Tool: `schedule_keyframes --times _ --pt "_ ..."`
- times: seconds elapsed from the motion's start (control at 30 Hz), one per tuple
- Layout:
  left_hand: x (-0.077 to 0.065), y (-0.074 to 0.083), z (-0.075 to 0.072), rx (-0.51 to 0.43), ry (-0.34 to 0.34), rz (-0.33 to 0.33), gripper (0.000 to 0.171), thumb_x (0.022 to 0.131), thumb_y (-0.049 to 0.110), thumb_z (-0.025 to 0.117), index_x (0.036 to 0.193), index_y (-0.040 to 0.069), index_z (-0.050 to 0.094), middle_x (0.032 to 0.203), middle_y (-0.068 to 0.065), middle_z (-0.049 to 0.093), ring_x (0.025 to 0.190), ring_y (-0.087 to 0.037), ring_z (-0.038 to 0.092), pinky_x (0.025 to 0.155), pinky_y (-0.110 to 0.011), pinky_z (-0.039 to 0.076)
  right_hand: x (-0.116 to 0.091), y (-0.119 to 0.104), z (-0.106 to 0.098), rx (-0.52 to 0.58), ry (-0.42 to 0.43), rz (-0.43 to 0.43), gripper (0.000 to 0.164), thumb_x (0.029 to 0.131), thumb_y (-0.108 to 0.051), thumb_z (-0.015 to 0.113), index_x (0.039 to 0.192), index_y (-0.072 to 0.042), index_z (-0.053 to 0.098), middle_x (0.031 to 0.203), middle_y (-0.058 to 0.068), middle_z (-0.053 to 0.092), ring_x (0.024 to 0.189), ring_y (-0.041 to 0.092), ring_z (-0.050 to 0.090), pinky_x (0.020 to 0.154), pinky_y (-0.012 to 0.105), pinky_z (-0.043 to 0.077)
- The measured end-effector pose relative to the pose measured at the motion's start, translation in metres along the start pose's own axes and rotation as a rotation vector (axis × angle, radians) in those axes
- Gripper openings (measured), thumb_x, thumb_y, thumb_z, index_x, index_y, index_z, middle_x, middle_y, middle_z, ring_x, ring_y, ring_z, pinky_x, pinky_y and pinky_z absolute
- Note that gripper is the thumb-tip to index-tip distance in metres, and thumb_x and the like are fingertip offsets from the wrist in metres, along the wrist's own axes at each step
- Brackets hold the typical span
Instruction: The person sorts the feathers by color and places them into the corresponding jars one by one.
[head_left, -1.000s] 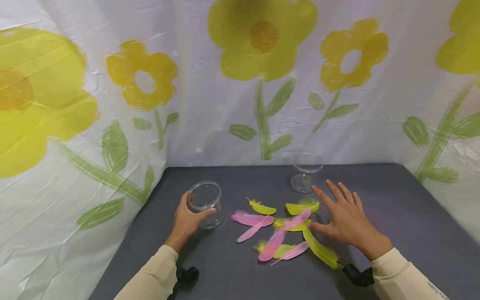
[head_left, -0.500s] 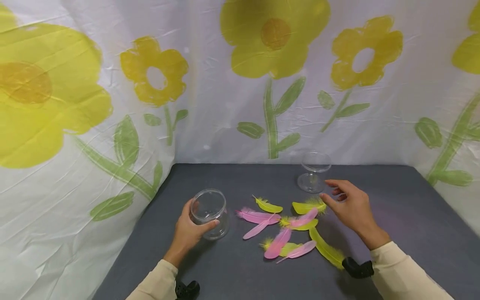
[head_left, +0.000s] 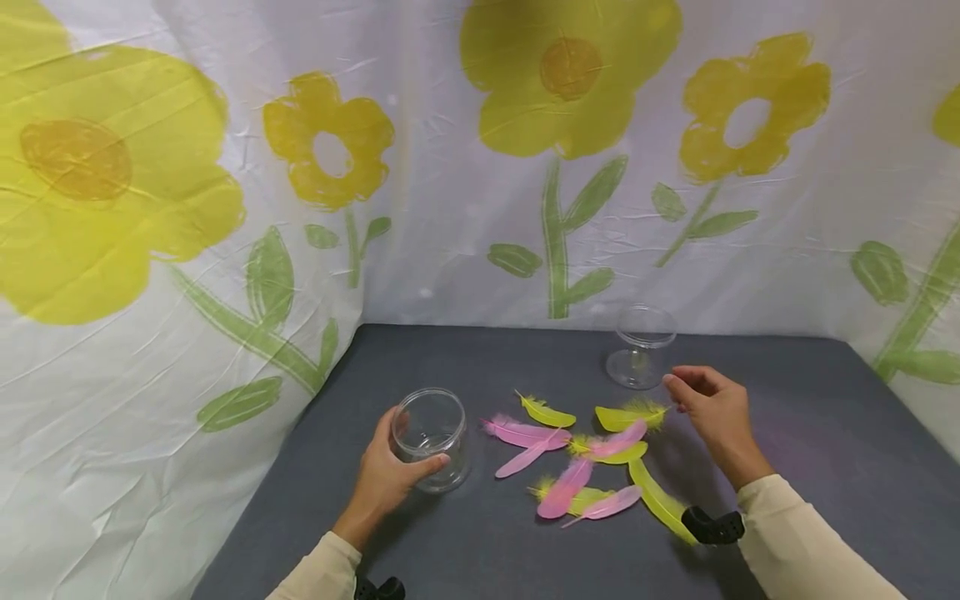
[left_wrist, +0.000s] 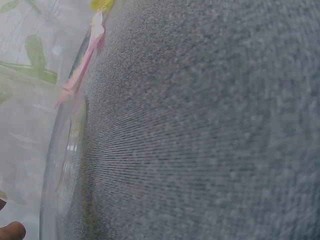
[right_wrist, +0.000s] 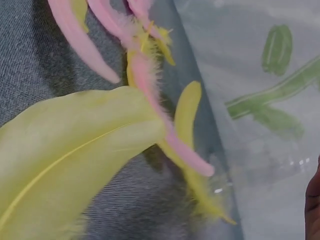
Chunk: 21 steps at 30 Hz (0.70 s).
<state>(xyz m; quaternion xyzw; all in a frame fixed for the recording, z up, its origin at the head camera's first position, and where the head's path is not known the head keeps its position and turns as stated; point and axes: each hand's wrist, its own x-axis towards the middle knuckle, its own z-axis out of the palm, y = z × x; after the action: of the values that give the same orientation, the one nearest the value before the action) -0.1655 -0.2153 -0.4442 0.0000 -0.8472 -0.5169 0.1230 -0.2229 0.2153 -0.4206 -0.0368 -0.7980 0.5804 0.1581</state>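
A clear jar [head_left: 433,446], its round mouth uppermost, is gripped by my left hand [head_left: 390,471], the thumb along its near side. In the left wrist view the jar's wall [left_wrist: 62,160] shows beside the dark cloth. My right hand [head_left: 716,417] hovers right of the feathers with fingers bent and thumb close to the index finger. Just below its fingertips is the quill end of a yellow feather [head_left: 633,415]. In the right wrist view that yellow feather [right_wrist: 205,200] lies apart from the visible edge of the hand [right_wrist: 312,205]. Nothing is visible between the right fingers.
Several pink feathers [head_left: 567,492] and yellow feathers [head_left: 546,412] lie loosely overlapping on the grey cloth [head_left: 480,550]. A clear footed dish [head_left: 636,367] stands behind them. A flower-printed white curtain [head_left: 450,250] rises along the back and left edges.
My right hand has gone from spread fingers to bent ones, thumb drawn near the index finger. The left hand keeps its grip on the jar, which tips slightly. The view has shifted left.
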Motion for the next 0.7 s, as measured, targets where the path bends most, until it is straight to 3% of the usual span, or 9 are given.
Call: schedule_keyframes --times 0.17,0.4,0.7 --pt "-0.002 0.0 0.0 -0.007 -0.003 0.002 0.103 0.062 0.024 0.092 0.144 0.001 0.034 0.139 -0.021 0.048 0.13 -0.033 0.043 0.106 -0.049 0.031 0.002 0.012 0.003 -0.007 -0.03 0.065 0.038 0.09 -0.034 0.07 0.108 -0.001 0.066 0.094 0.015 0.067 0.079 0.027 0.062 0.067 0.032 0.055" --pt "-0.004 -0.001 0.0 -0.007 0.002 0.008 0.101 0.063 0.024 0.092 0.143 0.002 0.035 0.139 -0.02 0.049 0.13 -0.034 0.043 0.105 -0.05 0.031 0.001 0.022 0.012 -0.046 -0.108 0.113 0.03 0.092 -0.017 0.068 0.11 0.006 0.064 0.096 0.018 0.067 0.076 0.028 0.064 0.063 0.033 0.055" --pt "-0.004 -0.001 0.001 -0.013 0.005 0.006 0.1 0.063 0.024 0.092 0.143 0.002 0.035 0.139 -0.019 0.048 0.13 -0.033 0.042 0.106 -0.05 0.031 -0.001 0.035 0.019 -0.105 -0.169 0.145 0.026 0.091 -0.013 0.067 0.107 0.007 0.065 0.085 0.01 0.068 0.069 0.026 0.062 0.057 0.033 0.053"
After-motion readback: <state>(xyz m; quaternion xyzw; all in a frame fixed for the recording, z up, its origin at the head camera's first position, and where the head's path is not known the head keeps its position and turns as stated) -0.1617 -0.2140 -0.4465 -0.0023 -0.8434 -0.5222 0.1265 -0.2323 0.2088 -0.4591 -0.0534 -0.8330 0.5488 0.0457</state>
